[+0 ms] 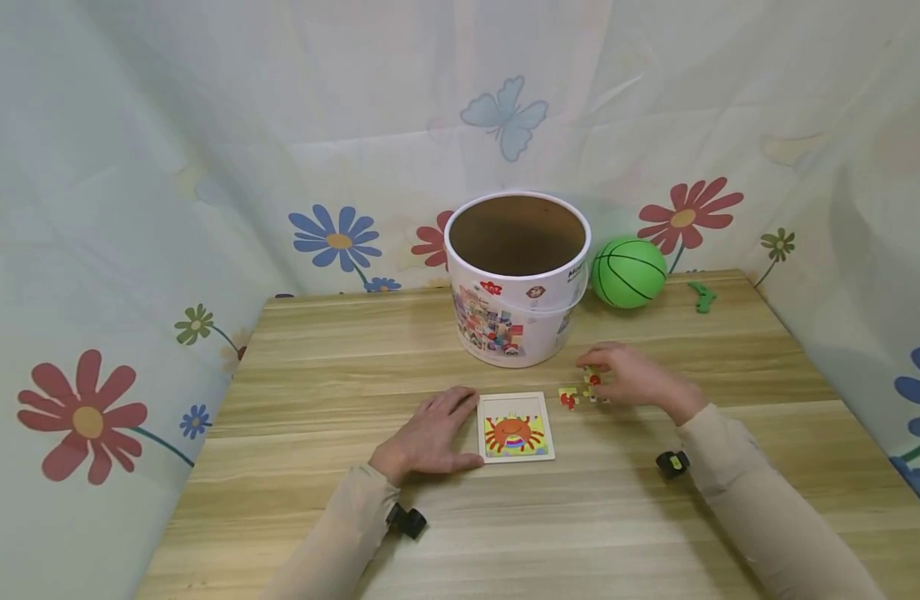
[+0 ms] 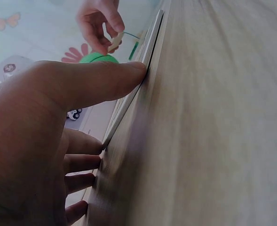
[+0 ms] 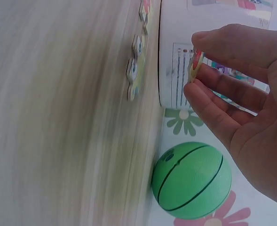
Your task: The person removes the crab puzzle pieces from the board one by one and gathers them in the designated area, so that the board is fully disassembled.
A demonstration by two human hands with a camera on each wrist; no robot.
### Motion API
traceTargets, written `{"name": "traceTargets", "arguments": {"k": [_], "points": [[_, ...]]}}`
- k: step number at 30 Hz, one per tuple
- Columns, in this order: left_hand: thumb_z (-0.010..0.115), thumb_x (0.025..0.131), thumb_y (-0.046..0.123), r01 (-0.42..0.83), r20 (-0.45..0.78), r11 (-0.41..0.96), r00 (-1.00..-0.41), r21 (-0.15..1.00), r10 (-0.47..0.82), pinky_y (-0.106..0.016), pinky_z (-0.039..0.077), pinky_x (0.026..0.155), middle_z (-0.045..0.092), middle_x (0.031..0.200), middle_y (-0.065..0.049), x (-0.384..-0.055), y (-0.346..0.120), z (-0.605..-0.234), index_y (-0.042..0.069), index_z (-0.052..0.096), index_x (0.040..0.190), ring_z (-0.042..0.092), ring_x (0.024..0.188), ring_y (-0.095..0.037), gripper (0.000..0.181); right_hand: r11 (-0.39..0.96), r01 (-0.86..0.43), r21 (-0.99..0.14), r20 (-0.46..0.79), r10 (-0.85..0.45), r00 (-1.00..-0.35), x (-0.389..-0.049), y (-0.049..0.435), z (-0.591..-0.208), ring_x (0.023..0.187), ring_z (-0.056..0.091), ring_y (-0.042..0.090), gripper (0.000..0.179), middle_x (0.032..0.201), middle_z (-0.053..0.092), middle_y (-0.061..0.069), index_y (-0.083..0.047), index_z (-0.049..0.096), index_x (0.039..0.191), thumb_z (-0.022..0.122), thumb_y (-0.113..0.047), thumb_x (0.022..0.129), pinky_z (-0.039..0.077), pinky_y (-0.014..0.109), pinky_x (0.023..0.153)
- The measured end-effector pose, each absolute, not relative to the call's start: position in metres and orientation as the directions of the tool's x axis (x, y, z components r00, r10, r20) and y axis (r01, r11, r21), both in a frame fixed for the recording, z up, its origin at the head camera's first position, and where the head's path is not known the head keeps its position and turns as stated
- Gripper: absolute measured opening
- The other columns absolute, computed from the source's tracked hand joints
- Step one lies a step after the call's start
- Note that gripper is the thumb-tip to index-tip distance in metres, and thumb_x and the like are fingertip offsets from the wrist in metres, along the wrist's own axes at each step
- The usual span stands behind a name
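A small white-rimmed puzzle tray point(image 1: 552, 427) lies on the table, its lower part filled with a red crab picture point(image 1: 514, 433) and its upper strip bare. My left hand point(image 1: 433, 432) rests at the tray's left side, thumb at the near corner and index fingertip at the far one, the other fingers spread on the table. Right of the tray, my right hand point(image 1: 634, 377) pinches a puzzle piece point(image 3: 195, 65) between thumb and fingertips, raised above the table with its thin edge showing. Beneath and beside that hand lie a few loose puzzle pieces point(image 1: 568, 398) in yellow and red.
Behind the tray stands a big white bucket point(image 1: 497, 292) with a handle. A green ball point(image 1: 629, 272) sits to its right, and farther right lies a small green toy point(image 1: 702, 297). A flower-printed curtain point(image 1: 392, 150) surrounds the wooden table point(image 1: 340, 350).
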State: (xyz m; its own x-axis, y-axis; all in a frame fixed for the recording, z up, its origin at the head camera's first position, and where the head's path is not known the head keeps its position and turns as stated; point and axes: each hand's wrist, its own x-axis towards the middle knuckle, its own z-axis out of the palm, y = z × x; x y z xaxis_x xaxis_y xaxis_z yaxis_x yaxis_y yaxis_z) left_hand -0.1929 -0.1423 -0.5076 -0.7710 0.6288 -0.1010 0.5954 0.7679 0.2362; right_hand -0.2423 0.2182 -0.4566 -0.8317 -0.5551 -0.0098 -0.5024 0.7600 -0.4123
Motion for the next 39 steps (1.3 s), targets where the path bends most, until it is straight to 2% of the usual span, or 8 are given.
{"name": "traceTargets", "arguments": {"k": [6,12,19,28,39], "points": [[0.060,0.082,0.067,0.601,-0.096,0.764,-0.768,0.236,0.633,-0.047,0.021,0.119,0.026,0.158,-0.007,-0.193,-0.142,-0.509,0.010,0.027,0.154,0.022,0.147,-0.024,0.098,0.780,-0.460,-0.423,-0.022,-0.517,-0.856,-0.240,0.229,-0.459,0.107,0.063,0.029,0.046,0.120,0.065,0.016,0.002,0.063,0.123,0.075,-0.008,0.080,0.052,0.048,0.093],[0.061,0.082,0.067,0.596,-0.096,0.767,-0.771,0.237,0.629,-0.047,0.021,0.119,0.025,0.158,-0.007,-0.192,-0.142,-0.510,0.010,0.027,0.154,0.023,0.146,-0.023,0.098,0.781,-0.476,-0.405,0.006,-0.518,-0.855,-0.238,0.239,-0.462,0.101,0.064,0.028,0.041,0.112,0.068,0.014,0.002,0.065,0.117,0.077,-0.006,0.079,0.053,0.046,0.089],[0.061,0.081,0.067,0.591,-0.101,0.769,-0.773,0.244,0.626,-0.047,0.021,0.119,0.025,0.158,-0.007,-0.191,-0.142,-0.509,0.010,0.027,0.154,0.023,0.146,-0.024,0.098,0.799,-0.462,-0.386,-0.020,-0.508,-0.861,-0.236,0.248,-0.463,0.103,0.064,0.030,0.040,0.114,0.067,0.015,0.001,0.065,0.118,0.076,-0.008,0.080,0.052,0.049,0.091],[0.061,0.081,0.067,0.594,-0.094,0.769,-0.774,0.239,0.627,-0.047,0.021,0.119,0.025,0.158,-0.007,-0.192,-0.143,-0.510,0.011,0.027,0.154,0.022,0.146,-0.024,0.098,0.788,-0.503,-0.355,0.009,-0.535,-0.845,-0.232,0.258,-0.466,0.093,0.064,0.029,0.037,0.108,0.066,0.015,0.000,0.067,0.113,0.075,-0.004,0.077,0.055,0.046,0.082],[0.060,0.081,0.068,0.594,-0.096,0.772,-0.775,0.224,0.624,-0.046,0.022,0.119,0.025,0.158,-0.006,-0.194,-0.143,-0.511,0.011,0.027,0.154,0.023,0.146,-0.023,0.099,0.799,-0.502,-0.331,0.007,-0.530,-0.848,-0.227,0.265,-0.473,0.098,0.063,0.034,0.038,0.108,0.067,0.018,0.000,0.069,0.110,0.077,-0.004,0.073,0.052,0.052,0.088]]}}
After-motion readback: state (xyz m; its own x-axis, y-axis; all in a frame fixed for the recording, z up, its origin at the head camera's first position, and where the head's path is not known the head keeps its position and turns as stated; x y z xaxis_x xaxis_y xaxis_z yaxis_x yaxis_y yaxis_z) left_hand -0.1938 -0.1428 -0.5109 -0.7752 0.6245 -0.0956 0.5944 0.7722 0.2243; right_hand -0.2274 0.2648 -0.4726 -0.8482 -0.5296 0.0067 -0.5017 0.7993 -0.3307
